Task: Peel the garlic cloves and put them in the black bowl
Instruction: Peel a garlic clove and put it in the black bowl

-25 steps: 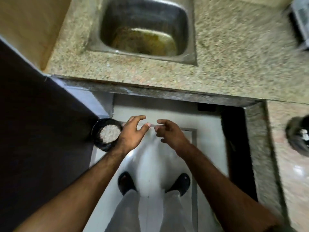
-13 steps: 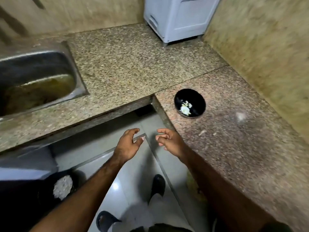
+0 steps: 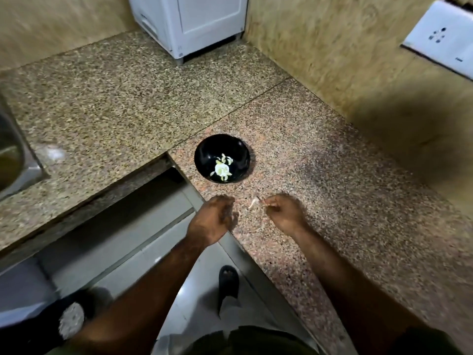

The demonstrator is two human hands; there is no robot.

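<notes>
Garlic sits in the black bowl (image 3: pixel 222 158), which stands on the speckled granite bench (image 3: pixel 332 201) close to the inner corner where the two slabs meet. Pale peeled garlic cloves (image 3: pixel 222 168) lie clustered at the bottom of that bowl, a rounder piece in the middle with slimmer ones around it.

Nearer the person, both hands hover over the bench edge, just short of the bowl and apart from it. The right hand (image 3: pixel 282 212) has its fingers curled inward and pinches a small pale piece (image 3: pixel 254 202) at its fingertips; blur makes it hard to say whether this is a whole clove or only a strip of skin. The left hand (image 3: pixel 211 222) hangs beside it with the fingers bent downward, smeared by motion, and whether it holds anything cannot be told.

A white appliance (image 3: pixel 194 21) stands at the far end of the bench against the tan wall, and a white socket plate (image 3: pixel 442 37) is fixed to the wall on the right. Part of a steel sink (image 3: pixel 15 160) shows at the left edge. Down on the tiled floor (image 3: pixel 128 242) a dark container (image 3: pixel 71 320) with something whitish inside sits at the lower left, and a black shoe (image 3: pixel 228 283) shows between the forearms.
</notes>
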